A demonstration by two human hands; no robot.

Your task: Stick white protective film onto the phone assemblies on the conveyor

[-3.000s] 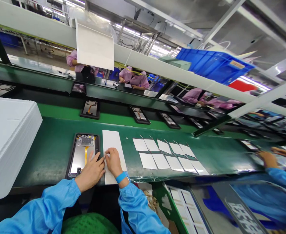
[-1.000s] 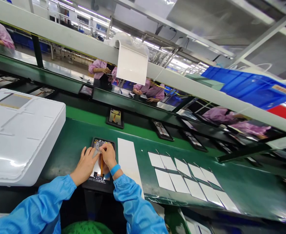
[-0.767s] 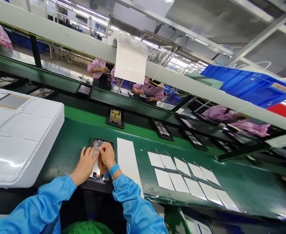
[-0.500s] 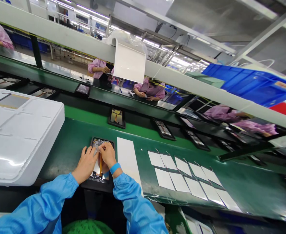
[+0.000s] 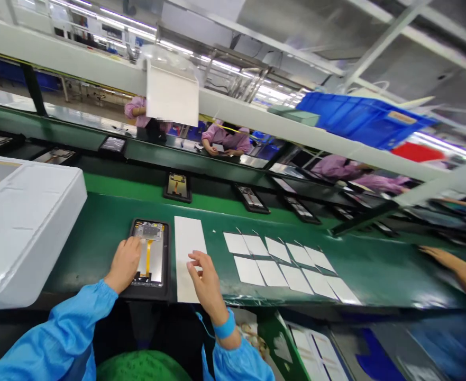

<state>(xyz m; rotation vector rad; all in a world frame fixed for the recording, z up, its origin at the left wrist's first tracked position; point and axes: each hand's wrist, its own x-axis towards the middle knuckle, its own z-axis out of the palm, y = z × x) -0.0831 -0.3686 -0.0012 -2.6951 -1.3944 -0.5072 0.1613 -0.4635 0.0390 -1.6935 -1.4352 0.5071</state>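
Head view: from my remote seat I see the green bench (image 5: 101,227) spread under everything, and next in bulk the white tray stack (image 5: 38,206) stands well to the left of the left hand, put there, I would judge, to stay handy without crowding the work. The opened tablet (image 5: 157,259) lies flat, face to face with me, under and to the right of the left hand (image 5: 125,263), whose bent fingers touch its left side; I read that as steadying, though the thumb is hidden and I cannot tell whether the hand grips it. The long white strip (image 5: 183,254) lies beneath the right hand (image 5: 208,280), which hangs with thumb and forefinger loosely curled and parted, holding nothing I can make out. Right of that hand, white panels (image 5: 272,273) sit in two rows, spread, probably, to avoid overlapping. The orange ribbon cable (image 5: 148,254) runs along the tablet, just right of the left fingers. For room, I note that the near ends of tablet and strip lie close to the bench's near edge, leaving little margin bodyward. Between the hands, a slim green gap parts tablet from strip; a wider one separates strip from panels. Far right of the right hand, past the panels, a co-worker's blurred arm (image 5: 460,270) reaches in.
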